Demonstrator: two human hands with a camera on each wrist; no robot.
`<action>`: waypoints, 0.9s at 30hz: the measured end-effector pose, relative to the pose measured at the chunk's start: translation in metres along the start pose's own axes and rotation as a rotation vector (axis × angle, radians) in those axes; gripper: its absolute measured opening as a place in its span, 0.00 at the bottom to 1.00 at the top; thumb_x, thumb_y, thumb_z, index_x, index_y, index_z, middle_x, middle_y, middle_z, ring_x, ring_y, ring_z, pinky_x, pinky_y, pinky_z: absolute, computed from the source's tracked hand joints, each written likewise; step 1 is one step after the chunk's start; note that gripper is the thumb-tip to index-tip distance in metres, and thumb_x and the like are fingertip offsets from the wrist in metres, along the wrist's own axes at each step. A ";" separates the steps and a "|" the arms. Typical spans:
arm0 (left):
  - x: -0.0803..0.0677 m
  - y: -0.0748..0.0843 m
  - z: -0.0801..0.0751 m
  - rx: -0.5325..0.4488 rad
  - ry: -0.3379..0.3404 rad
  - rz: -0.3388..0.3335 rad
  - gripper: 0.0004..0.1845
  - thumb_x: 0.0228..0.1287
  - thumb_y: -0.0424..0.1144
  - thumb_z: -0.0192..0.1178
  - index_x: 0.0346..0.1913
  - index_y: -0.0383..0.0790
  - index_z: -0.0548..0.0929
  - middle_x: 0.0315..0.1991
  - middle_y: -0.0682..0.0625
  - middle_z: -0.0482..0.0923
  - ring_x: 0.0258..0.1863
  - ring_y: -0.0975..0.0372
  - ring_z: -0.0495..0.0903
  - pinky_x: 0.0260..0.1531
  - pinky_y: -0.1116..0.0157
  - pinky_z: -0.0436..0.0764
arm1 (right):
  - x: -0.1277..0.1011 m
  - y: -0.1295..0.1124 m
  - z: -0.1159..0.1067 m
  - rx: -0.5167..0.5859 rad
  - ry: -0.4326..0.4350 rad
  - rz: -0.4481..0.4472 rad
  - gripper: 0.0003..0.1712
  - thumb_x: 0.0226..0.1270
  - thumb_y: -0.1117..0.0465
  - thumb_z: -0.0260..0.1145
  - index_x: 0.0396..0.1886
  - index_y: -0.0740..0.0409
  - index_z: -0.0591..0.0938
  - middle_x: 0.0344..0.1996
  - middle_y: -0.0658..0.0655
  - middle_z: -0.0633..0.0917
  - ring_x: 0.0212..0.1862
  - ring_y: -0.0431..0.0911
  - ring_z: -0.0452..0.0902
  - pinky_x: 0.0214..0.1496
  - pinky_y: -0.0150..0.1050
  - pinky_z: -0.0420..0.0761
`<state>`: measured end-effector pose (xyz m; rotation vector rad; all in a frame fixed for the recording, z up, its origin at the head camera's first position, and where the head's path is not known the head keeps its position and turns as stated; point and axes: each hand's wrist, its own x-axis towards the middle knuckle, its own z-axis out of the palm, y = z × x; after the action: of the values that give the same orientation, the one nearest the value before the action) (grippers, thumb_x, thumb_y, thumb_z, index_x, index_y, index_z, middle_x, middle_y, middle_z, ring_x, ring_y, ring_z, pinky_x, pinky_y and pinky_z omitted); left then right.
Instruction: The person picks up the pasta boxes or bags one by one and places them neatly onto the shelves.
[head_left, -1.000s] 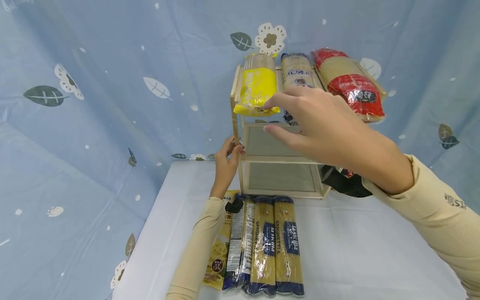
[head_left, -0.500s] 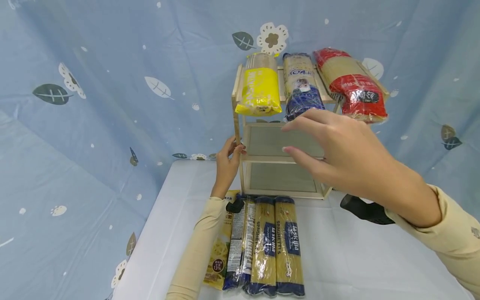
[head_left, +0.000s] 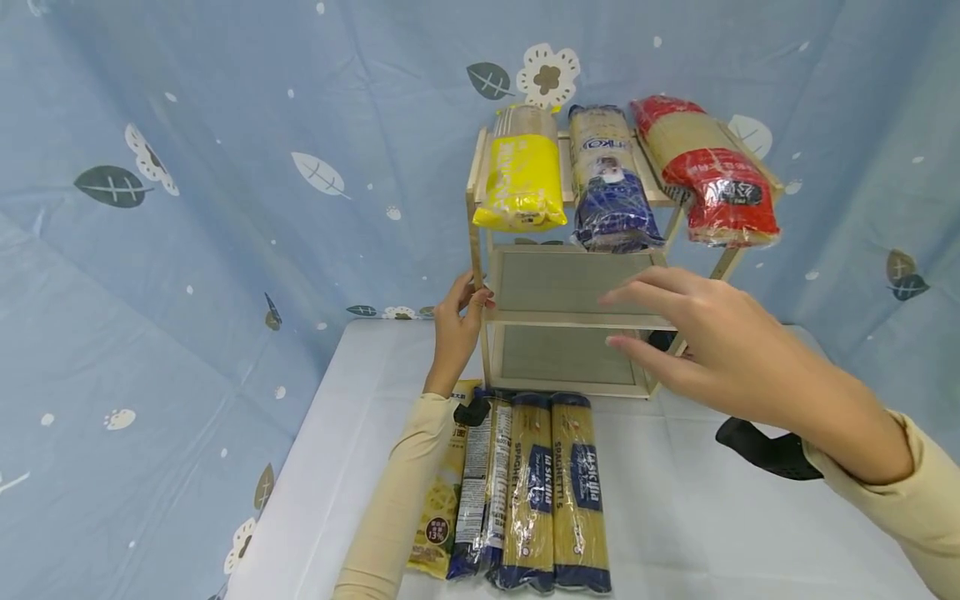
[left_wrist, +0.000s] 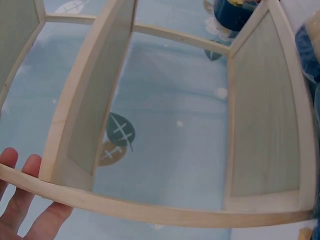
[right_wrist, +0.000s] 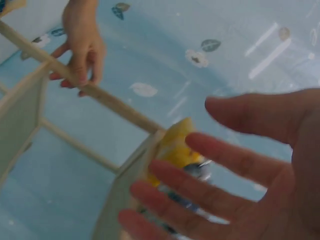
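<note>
My left hand [head_left: 456, 329] grips the left front post of a light wooden shelf rack [head_left: 474, 237]. In the left wrist view, its fingers [left_wrist: 20, 200] pass behind the post. My right hand [head_left: 712, 342] hovers in front of the rack's right side, holding nothing, fingers spread and thumb apart. Across the top shelf lie a yellow noodle packet [head_left: 522, 179], a blue-and-clear pasta packet [head_left: 611, 187] and a red noodle packet [head_left: 708, 175]. Their near ends overhang the front edge. The right wrist view shows the right palm and fingers [right_wrist: 220, 195] with nothing in them.
On the white table [head_left: 697, 500], in front of the rack, several pasta packets lie side by side, including two spaghetti packs [head_left: 531, 500] and a yellow packet [head_left: 438, 508]. A patterned blue curtain [head_left: 225, 167] surrounds the table's back and left side.
My right hand has moved down and to the right, away from the top-shelf packets, uncovering the blue-and-clear one. The left hand keeps its hold on the post.
</note>
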<state>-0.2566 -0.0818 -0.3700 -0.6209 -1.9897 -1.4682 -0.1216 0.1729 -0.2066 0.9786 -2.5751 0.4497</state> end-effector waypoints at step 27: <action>0.000 -0.002 -0.001 0.020 0.005 0.039 0.15 0.67 0.24 0.53 0.55 0.25 0.75 0.35 0.33 0.82 0.30 0.46 0.83 0.46 0.53 0.79 | -0.092 0.107 0.048 -0.047 -0.227 0.185 0.29 0.48 0.54 0.77 0.52 0.55 0.81 0.50 0.64 0.79 0.50 0.63 0.74 0.39 0.63 0.76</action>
<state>-0.2578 -0.0836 -0.3709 -0.6435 -1.9750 -1.4233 -0.1400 0.2824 -0.3067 0.8209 -2.8809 0.3405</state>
